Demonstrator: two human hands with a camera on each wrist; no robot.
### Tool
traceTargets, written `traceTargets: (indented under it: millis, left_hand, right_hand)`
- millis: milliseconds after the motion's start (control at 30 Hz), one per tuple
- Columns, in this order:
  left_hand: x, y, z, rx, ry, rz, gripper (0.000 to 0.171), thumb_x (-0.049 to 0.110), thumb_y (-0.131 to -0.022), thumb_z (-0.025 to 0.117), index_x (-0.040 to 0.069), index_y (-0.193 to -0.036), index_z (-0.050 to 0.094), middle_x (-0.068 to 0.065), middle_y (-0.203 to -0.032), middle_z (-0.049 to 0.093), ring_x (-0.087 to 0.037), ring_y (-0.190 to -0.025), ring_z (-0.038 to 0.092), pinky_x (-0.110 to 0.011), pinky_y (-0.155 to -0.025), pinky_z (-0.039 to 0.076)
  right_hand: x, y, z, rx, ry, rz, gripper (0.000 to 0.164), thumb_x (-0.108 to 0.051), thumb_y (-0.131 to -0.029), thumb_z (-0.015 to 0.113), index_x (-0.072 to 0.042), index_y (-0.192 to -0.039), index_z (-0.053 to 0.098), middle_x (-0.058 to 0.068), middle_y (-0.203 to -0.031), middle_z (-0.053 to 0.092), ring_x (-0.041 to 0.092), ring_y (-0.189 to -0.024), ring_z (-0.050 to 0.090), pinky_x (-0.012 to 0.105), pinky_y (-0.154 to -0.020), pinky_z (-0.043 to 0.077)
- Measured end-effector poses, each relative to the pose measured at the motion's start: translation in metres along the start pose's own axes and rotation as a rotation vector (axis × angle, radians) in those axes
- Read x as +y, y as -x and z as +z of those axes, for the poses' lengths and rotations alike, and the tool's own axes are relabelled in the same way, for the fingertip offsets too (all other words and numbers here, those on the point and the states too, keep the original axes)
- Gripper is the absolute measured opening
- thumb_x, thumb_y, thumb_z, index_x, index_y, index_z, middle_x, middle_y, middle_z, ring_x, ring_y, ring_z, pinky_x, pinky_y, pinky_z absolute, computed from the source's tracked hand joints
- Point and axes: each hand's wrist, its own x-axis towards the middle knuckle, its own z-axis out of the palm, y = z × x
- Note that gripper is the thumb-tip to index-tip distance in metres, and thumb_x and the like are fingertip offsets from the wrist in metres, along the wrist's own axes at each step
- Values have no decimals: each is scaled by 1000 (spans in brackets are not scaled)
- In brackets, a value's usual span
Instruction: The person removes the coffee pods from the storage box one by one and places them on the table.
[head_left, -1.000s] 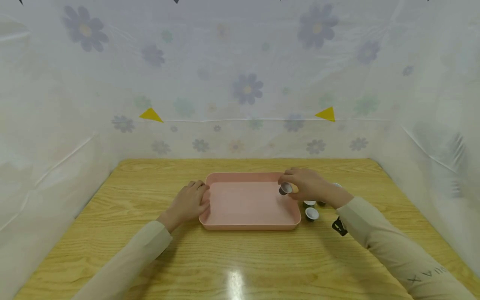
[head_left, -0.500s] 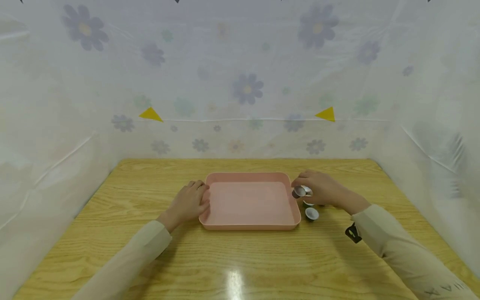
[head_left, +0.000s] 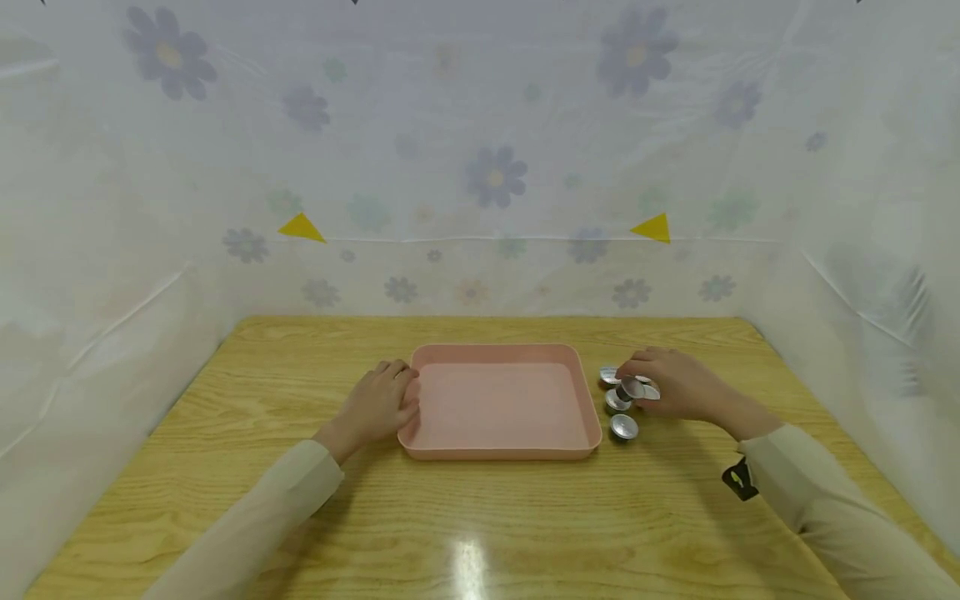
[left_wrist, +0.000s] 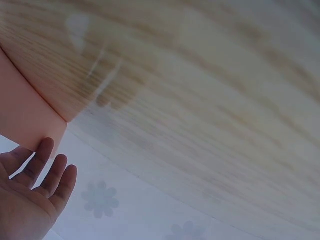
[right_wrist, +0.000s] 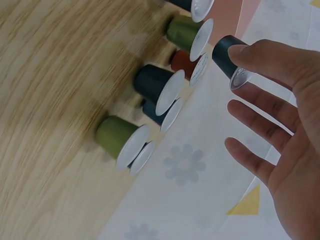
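Note:
My right hand (head_left: 678, 383) pinches a dark green coffee capsule (right_wrist: 224, 56) between thumb and fingers, above the table at the tray's right. Its other fingers are spread loosely in the right wrist view. Close to it stand several more foil-topped capsules: an olive one (right_wrist: 119, 136), a near-black one (right_wrist: 150, 82) and an orange-brown one (right_wrist: 183, 62). The pink tray (head_left: 498, 454) lies at the table's middle, its floor bare. At the tray's left rim rests my left hand (head_left: 377, 404), fingers relaxed; the left wrist view shows fingertips touching the wall. Its thumb is hard to make out there.
The wooden table (head_left: 480, 521) carries the tray and capsules. White flowered sheeting (head_left: 495, 275) encloses the back and sides, with yellow triangles on the back sheet. A foil-topped capsule (head_left: 624, 427) stands near the tray's right front corner.
My right hand has moved right, from over the tray's right side to the capsules, still holding a capsule. More capsules are uncovered beside the tray. The left hand has not moved.

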Motion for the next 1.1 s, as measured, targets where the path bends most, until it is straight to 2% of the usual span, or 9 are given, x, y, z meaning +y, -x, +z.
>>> traceTargets:
  millis: [133, 400, 600, 767, 1000, 1100]
  left_hand:
    - [-1, 0, 1, 3, 6, 1, 40, 28, -84, 59, 4, -116, 57, -10, -115, 55, -30, -107, 51, -45, -85, 47]
    - [-2, 0, 2, 19, -5, 16, 40, 28, -84, 58, 4, -115, 57, -10, -114, 55, -30, -106, 52, -45, -85, 47]
    - [-2, 0, 2, 19, 4, 13, 40, 28, -84, 58, 4, -116, 57, -10, -115, 55, -30, -106, 52, -45, -84, 47]
    - [-2, 0, 2, 4, 11, 2, 40, 28, -84, 58, 4, -116, 57, -10, -116, 55, -31, -108, 51, -46, -86, 47]
    - [-2, 0, 3, 6, 18, 4, 40, 28, -84, 58, 4, -116, 57, -10, -115, 55, -30, -107, 51, -46, -85, 46]
    - [-2, 0, 2, 7, 17, 3, 40, 28, -84, 58, 3, -116, 57, -11, -115, 55, -30, -107, 51, -45, -85, 47]
  right_hand:
    - [3, 8, -3, -22, -2, 33, 35, -11, -68, 75, -13, -101, 65, -2, -96, 62, 17, -87, 58, 35, -69, 49]
    - [5, 19, -6, -1, 15, 25, 38, -14, -65, 78, -13, -101, 65, -1, -94, 62, 17, -80, 57, 33, -62, 47]
    - [4, 25, -4, 6, 29, 24, 35, -15, -66, 77, -15, -99, 67, -5, -90, 62, 15, -78, 57, 33, -61, 47]
    - [2, 28, -3, -32, 26, 47, 33, -15, -68, 76, -16, -100, 66, -6, -90, 62, 14, -79, 57, 32, -62, 47]
    - [-3, 32, -1, -31, 17, 37, 34, -11, -63, 76, -16, -95, 67, -6, -83, 60, 13, -71, 55, 25, -55, 42]
    - [-4, 33, 0, -64, -2, 51, 34, -12, -63, 77, -16, -95, 66, -6, -85, 60, 15, -73, 56, 26, -57, 44]
